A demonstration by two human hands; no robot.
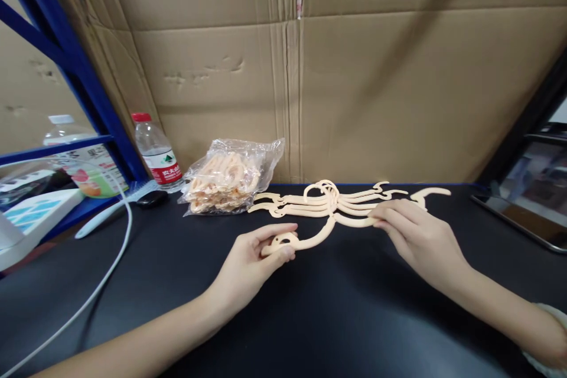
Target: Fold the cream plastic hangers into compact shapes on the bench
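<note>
My left hand (257,254) pinches the left end of a cream plastic hanger (319,236) lying on the black table (310,319). My right hand (414,235) grips the same hanger's right end with curled fingers. Just behind the held hanger lies a loose pile of like hangers (336,201), their hooks bunched at the middle. A clear plastic bag (230,180) stuffed with more hangers sits to the left of the pile.
A water bottle with a red cap (156,152) stands at the back left beside a blue rack post (75,53). A white cable (110,260) curves over the table's left side. Cardboard (354,82) walls the back. A tablet (531,195) lies at the right edge.
</note>
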